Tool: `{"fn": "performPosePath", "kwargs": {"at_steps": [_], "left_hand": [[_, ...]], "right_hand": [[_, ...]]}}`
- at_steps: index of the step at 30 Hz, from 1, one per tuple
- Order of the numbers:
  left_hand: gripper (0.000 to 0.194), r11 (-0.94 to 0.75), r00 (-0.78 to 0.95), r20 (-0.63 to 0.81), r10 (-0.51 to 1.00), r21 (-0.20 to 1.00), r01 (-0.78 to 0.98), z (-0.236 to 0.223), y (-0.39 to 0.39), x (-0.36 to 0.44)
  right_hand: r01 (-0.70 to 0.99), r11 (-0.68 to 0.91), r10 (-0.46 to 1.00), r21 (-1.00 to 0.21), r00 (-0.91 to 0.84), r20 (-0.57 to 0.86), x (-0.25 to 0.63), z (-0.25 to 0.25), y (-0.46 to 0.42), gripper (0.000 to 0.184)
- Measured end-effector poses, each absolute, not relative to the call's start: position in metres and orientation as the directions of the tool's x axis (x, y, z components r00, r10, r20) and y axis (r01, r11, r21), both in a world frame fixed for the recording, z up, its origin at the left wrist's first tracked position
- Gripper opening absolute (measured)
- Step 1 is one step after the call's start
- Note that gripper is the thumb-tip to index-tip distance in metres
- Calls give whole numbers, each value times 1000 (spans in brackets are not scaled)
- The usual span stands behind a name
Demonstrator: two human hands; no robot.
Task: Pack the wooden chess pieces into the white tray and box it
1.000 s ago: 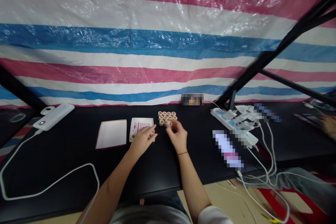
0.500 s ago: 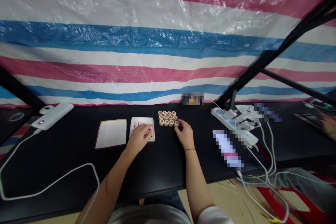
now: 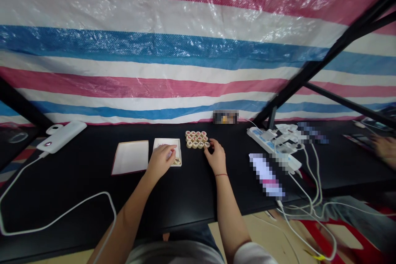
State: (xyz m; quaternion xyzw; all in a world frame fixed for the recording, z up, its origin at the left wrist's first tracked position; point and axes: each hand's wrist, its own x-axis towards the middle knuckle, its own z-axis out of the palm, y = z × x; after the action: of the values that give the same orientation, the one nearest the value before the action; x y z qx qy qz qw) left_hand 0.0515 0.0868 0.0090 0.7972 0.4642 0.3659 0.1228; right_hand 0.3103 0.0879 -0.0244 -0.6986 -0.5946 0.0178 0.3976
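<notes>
My left hand (image 3: 161, 161) hovers over a shallow white box (image 3: 180, 152), fingers loosely bent and apart, with nothing visible between them. Inside the box, by my left thumb, lies a round Chinese chess piece (image 3: 177, 161) with a dark character; my hand hides much of the rest. My right hand (image 3: 216, 157) has its thumb and forefinger on either side of a Chinese chess piece (image 3: 207, 144) at the right end of the front row. That row belongs to a compact block of several pieces (image 3: 195, 138) in three rows, red characters on the rear ones.
An upturned box lid (image 3: 131, 157) lies left of the box. A white device (image 3: 63, 137) with a long cable is at far left. On the right are a blurred-out phone (image 3: 266, 175) and a power strip (image 3: 275, 148) with plugs and cables. Another person's hand (image 3: 385, 148) shows at far right.
The front row's right-end piece has shifted slightly left against its neighbour, with my right hand. My left hand has drawn back slightly left, showing more of the piece in the box.
</notes>
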Motion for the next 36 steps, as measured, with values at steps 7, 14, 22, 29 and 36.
{"fn": "performPosePath", "kwargs": {"at_steps": [7, 14, 22, 29, 36], "left_hand": [[24, -431, 265, 420, 868, 376, 820, 2, 109, 2], [33, -410, 225, 435, 872, 398, 820, -17, 113, -5], [24, -358, 232, 338, 912, 384, 851, 3, 92, -1], [20, -301, 246, 201, 948, 324, 897, 19, 75, 7], [10, -386, 331, 200, 922, 420, 821, 20, 75, 9]], "right_hand": [[680, 328, 872, -656, 48, 487, 256, -1, 74, 28], [697, 286, 958, -658, -217, 187, 224, 5, 91, 26], [765, 265, 962, -587, -255, 101, 220, 12, 105, 23], [756, 251, 968, -604, -191, 163, 219, 3, 101, 23], [751, 220, 974, -623, -130, 188, 221, -1, 102, 23]]}}
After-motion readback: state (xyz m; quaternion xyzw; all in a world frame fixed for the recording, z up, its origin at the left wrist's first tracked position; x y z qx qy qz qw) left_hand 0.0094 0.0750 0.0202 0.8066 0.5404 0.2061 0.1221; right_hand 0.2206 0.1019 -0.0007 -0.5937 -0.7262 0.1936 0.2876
